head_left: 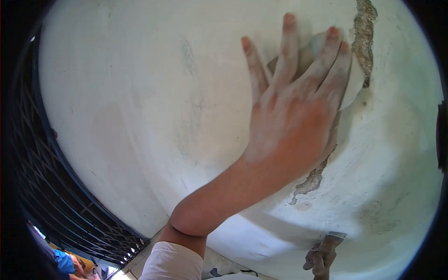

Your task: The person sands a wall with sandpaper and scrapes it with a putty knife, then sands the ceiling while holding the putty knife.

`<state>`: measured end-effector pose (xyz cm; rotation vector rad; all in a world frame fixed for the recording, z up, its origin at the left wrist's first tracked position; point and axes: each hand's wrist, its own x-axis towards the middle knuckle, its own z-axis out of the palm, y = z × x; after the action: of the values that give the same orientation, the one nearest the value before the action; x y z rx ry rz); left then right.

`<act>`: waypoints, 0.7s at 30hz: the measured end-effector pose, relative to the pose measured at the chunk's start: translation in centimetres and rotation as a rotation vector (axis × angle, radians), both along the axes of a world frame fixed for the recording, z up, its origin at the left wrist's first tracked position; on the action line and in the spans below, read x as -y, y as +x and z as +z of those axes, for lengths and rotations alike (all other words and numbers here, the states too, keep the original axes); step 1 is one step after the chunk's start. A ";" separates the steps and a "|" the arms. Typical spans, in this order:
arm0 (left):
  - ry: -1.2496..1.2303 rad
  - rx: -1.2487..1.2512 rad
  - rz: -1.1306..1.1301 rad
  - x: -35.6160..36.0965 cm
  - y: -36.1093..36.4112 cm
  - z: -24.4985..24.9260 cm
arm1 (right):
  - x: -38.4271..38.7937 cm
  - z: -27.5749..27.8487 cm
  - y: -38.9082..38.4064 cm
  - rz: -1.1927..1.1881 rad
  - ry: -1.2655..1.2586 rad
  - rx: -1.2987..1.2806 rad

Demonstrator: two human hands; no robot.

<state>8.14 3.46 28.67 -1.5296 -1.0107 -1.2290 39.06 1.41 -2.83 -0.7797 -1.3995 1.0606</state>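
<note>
My left hand (pixel 294 107) lies against the pale wall (pixel 140 93), its fingers stretched out and spread. Beneath its palm and fingers is a thin light sheet (pixel 354 84), pressed to the wall and mostly covered; its material is unclear. Near the bottom right, my right hand (pixel 320 262) is closed around the handle of a scraper (pixel 332 239) with a short flat blade. Both hands look dusty. Rough bare patches show in the wall, one (pixel 364 42) right of my left fingertips and another (pixel 310 182) below my left hand.
A dark folding metal gate (pixel 56 172) runs down the left side. Beyond its lower end, part of a person in blue (pixel 64 262) shows. Floor tiles (pixel 140 261) and a dark-patterned cloth or sheet (pixel 228 268) appear at the bottom. A dark object stands at the right edge.
</note>
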 end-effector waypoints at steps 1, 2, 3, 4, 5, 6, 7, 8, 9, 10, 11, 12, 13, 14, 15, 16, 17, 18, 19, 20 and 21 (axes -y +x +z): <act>-0.044 0.006 -0.014 0.3 -0.1 -0.8 | -0.2 -0.3 0.2 0.009 0.008 0.006; -0.080 0.006 0.011 0.4 -0.1 -1.6 | -0.3 -0.6 0.4 0.018 0.016 0.010; -0.115 0.004 0.038 0.5 -0.2 -2.3 | -0.3 -0.6 0.5 0.028 0.025 0.011; -0.151 0.001 0.067 0.6 -0.3 -3.0 | -0.2 -0.4 0.5 0.038 0.028 0.017; -0.203 0.019 0.048 1.0 -0.3 -3.6 | -0.1 0.3 0.3 0.050 0.029 0.023; -0.226 0.018 0.044 1.3 -0.3 -4.2 | 0.0 0.6 0.3 0.063 0.029 0.032; -0.250 0.020 0.042 1.5 -0.2 -4.9 | 0.0 0.5 0.4 0.081 0.040 0.023; -0.272 0.023 0.041 1.5 -0.2 -5.2 | -0.3 0.2 0.4 0.101 0.052 0.015; -0.260 0.012 0.072 1.3 -0.3 -5.4 | -0.4 0.1 0.5 0.121 0.064 0.008; -0.278 0.023 0.068 1.4 -0.1 -5.2 | -0.3 0.0 0.5 0.114 0.075 0.005; -0.294 0.032 0.064 1.7 0.1 -4.7 | -0.3 0.0 0.4 0.108 0.088 0.000; -0.309 0.042 0.060 1.8 0.2 -4.3 | -0.4 0.0 0.2 0.102 0.101 -0.004; -0.276 0.033 0.060 1.6 0.3 -4.0 | -0.5 -0.1 0.2 0.110 0.101 -0.024; -0.244 0.024 0.060 1.3 0.4 -3.6 | -0.5 -0.2 0.2 0.119 0.100 -0.044; -0.213 0.017 0.060 1.0 0.4 -3.2 | -0.5 -0.2 0.2 0.128 0.097 -0.062; -0.192 0.005 0.072 0.9 0.4 -2.6 | -0.6 -0.3 0.3 0.133 0.105 -0.053; -0.172 -0.005 0.084 0.8 0.5 -1.9 | -0.6 -0.4 0.4 0.138 0.111 -0.042; -0.153 -0.014 0.096 0.8 0.6 -1.6 | -0.6 -0.4 0.5 0.143 0.115 -0.029; -0.162 -0.013 0.102 0.9 0.7 -1.6 | -0.7 -0.6 0.5 0.140 0.121 -0.032; -0.170 -0.013 0.109 0.9 0.9 -1.6 | -0.7 -0.8 0.6 0.137 0.127 -0.035; -0.179 -0.014 0.115 1.0 1.0 -1.8 | -0.7 -0.9 0.6 0.134 0.133 -0.040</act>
<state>9.16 2.48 26.92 -1.5895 -1.2092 -1.0705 39.67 2.10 -3.75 -0.5718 -1.4884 1.0681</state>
